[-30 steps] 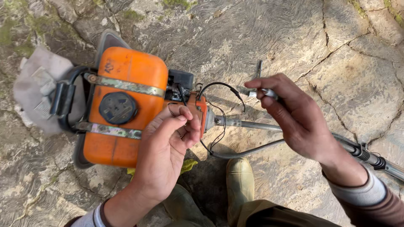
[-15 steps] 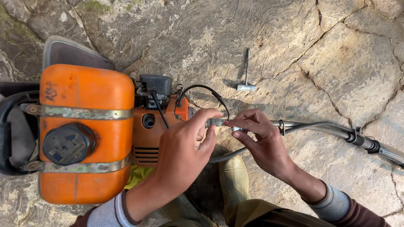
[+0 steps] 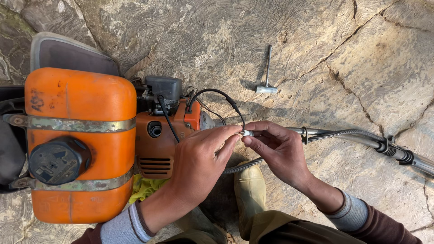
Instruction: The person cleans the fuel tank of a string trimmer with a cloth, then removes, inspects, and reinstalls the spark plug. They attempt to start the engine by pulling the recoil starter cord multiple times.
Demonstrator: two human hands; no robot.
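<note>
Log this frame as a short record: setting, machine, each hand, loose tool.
setting: cracked stone ground
machine: orange engine with orange tank, black cap, flexible shaft
left hand: fingertips pinch small metal part
right hand: fingertips on the same part
wire: black, runs from engine to the part
loose tool: T-wrench, lying apart from both hands

an outdoor work spot, probably a yard or field edge: bare cracked rock ground (image 3: 316, 36) in sunlight carries an orange petrol engine (image 3: 81, 140) with its shaft (image 3: 361, 138), and a metal t-wrench (image 3: 266, 72) lies on the stone.
</note>
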